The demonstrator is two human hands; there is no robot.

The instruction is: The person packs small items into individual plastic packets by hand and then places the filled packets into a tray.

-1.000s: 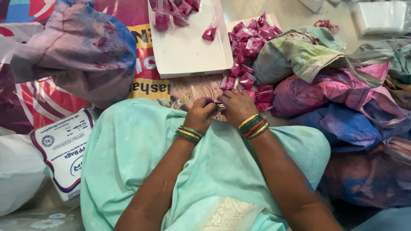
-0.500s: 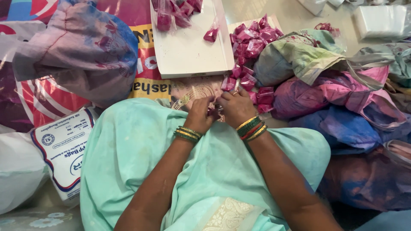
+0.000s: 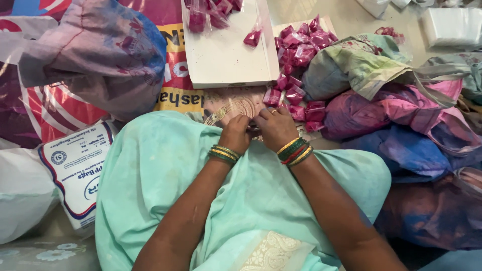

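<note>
I see something small pinched between both hands at the knee's edge, mostly hidden; I can't tell what it is. It sits right at the fingertips, just short of the pink packets (image 3: 301, 95). My left hand (image 3: 236, 133) and right hand (image 3: 273, 128) touch, fingers curled tight together, wrists bangled, forearms converging over the green cloth (image 3: 165, 170).

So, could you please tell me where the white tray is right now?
In the head view the white tray lies at the top centre, just beyond both hands, with a heap of small pink packets against its right edge and a few on it.
</note>
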